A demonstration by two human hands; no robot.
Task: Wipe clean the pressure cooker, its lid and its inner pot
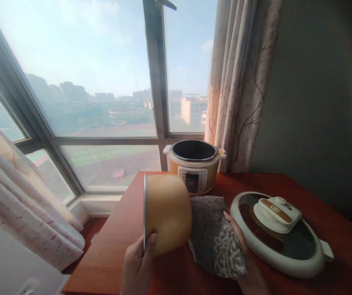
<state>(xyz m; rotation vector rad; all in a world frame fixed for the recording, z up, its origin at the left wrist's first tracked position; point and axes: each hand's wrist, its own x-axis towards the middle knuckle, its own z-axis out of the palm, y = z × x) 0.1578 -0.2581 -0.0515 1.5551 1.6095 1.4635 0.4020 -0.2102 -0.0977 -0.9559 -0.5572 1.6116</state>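
My left hand [140, 258] grips the rim of a gold inner pot [168, 213], thumb on its outer wall. The pot is tipped on its side above the table, its mouth facing left and its inside hidden. In my right hand [237, 233] is a grey patterned cloth [214, 233], hanging close by the pot's base; whether cloth and pot touch I cannot tell. Behind them stands a gold and white electric pressure cooker [193, 168], lidless, with a dark interior and a control panel in front. Its round white lid [282, 233] lies on the right, handle up.
Everything rests on or above a reddish-brown wooden table [102, 250]. Large windows [102, 82] fill the far side and the left. Patterned curtains [240, 82] hang behind the cooker and at the left edge, and a dark wall [317, 102] stands on the right.
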